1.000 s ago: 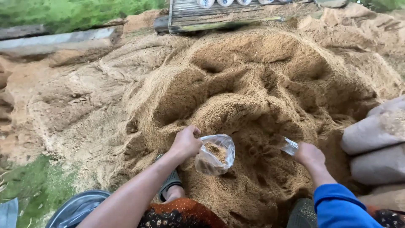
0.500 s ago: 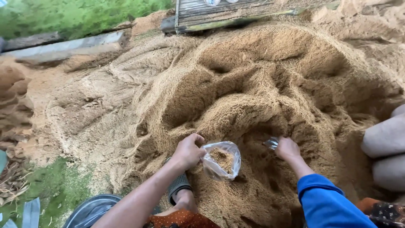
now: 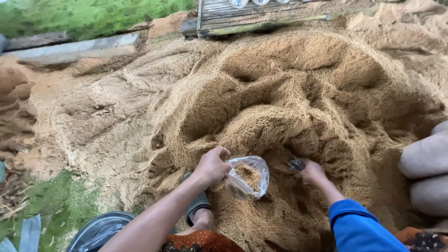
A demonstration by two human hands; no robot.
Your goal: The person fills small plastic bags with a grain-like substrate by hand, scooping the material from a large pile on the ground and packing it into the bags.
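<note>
Since the earlier frames the right hand (image 3: 311, 171) has been sinking lower into the heap, and the small scoop it was lifting near the bag's mouth is now dipping back toward the husk; the bag itself has barely shifted.

The left hand (image 3: 212, 164) is pinching the rim of a clear plastic bag (image 3: 247, 178), fingers clenched on the edge so the mouth is staying open and tilted toward the right hand. The bag is resting against the slope of the big tan husk pile (image 3: 298, 93), just in front of the person's sandalled foot (image 3: 198, 205), and it is holding a modest amount of husk (well under half, by the look of it). The right hand is closing around a small dark, shiny scoop (image 3: 295, 164), though how firmly I cannot tell, since the fingers are half buried in the hollow they are digging.

The step in hand seems to be filling: the scoop is going down for another load. The next move probably calls for bringing that load across without spilling and tipping it into the held-open mouth, while the left hand is keeping the rim taut.

Pale stuffed sacks (image 3: 427, 168) are lying at the right edge, a weathered wooden platform (image 3: 261, 18) is sitting beyond the pile, and grass (image 3: 79, 16) is showing at upper left.
</note>
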